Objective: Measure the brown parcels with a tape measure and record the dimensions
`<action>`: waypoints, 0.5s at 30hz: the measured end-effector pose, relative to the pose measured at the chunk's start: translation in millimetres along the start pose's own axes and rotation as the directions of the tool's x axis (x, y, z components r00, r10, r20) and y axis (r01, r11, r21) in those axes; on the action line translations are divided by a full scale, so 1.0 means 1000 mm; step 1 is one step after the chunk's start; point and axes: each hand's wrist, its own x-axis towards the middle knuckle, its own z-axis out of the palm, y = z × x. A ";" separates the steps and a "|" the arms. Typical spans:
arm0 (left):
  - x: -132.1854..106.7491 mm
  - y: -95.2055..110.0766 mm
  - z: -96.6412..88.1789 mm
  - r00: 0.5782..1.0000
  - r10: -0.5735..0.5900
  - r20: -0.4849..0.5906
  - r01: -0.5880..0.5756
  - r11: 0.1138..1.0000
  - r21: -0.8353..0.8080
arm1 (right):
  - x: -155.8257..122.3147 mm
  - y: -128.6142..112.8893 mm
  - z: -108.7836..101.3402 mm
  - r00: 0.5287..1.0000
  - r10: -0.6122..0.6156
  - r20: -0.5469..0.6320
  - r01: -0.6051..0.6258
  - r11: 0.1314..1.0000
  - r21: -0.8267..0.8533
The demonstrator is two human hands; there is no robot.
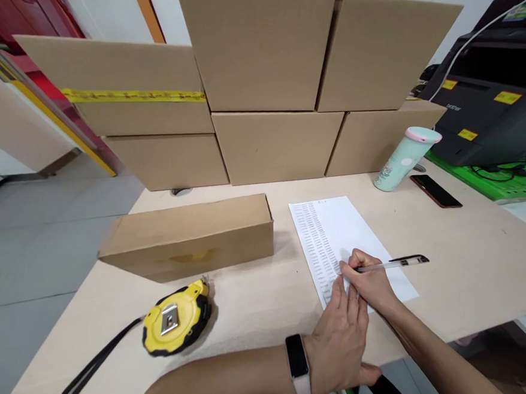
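Note:
A white sheet of paper (pixel 355 224) with printed columns down its left side lies on the table. My right hand (pixel 369 279) is closed around a pen (pixel 393 263), whose writing end is at the columns, hidden behind my fingers. My left hand (pixel 338 334) lies flat with fingers stretched out over the sheet's near edge, close against my right hand. A smartwatch (pixel 297 358) with a pale pink band is on my left wrist. To the left, a yellow and black tape measure (pixel 177 318) with a black strap sits near a long closed cardboard box (pixel 192 234).
Several cardboard boxes (pixel 275 147) are stacked along the back of the table (pixel 475 260). A mint-green tumbler (pixel 405 159) with a pink lid and a dark phone (pixel 437 191) stand at the back right. Behind them is a black printer (pixel 499 105) beside a green surface with cables.

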 end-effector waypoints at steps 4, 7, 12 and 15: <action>0.000 0.000 0.000 1.000 0.005 -0.001 -0.005 1.000 0.001 | 0.000 0.000 0.000 1.000 0.011 -0.006 -0.011 1.000 0.005; 0.000 0.000 0.001 1.000 0.014 0.011 -0.014 1.000 -0.002 | 0.000 0.000 0.000 1.000 0.023 -0.005 -0.023 1.000 0.003; 0.000 -0.001 -0.001 1.000 0.020 0.005 -0.020 1.000 0.012 | 0.000 -0.001 0.000 1.000 0.023 -0.014 -0.023 1.000 0.010; 0.000 -0.002 -0.003 1.000 0.027 0.008 -0.027 1.000 0.015 | 0.000 0.000 0.000 1.000 0.015 -0.021 -0.014 1.000 0.013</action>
